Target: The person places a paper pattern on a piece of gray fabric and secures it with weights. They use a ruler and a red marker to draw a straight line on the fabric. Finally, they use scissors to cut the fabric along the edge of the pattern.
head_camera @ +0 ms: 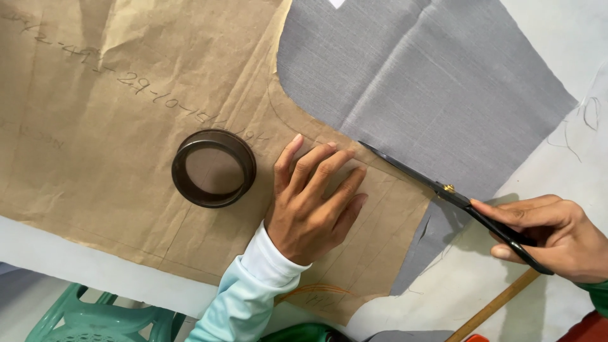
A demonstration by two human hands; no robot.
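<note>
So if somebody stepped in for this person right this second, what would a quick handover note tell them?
Left hand: flat, palm down, pressing the brown paper pattern onto the grey fabric.
Right hand: gripping the black scissors, blades at the pattern's right edge.
A dark round ring sits on the paper as a weight; a wooden ruler lies lower right.
Done: cannot tell how far the cut runs.
Left: fabric above the curved edge is uncut.

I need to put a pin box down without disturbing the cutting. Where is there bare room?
Bare white table shows at the top right beyond the grey fabric, and along the near edge below the brown paper pattern. Around the left hand, scissors and right hand it is crowded.
</note>
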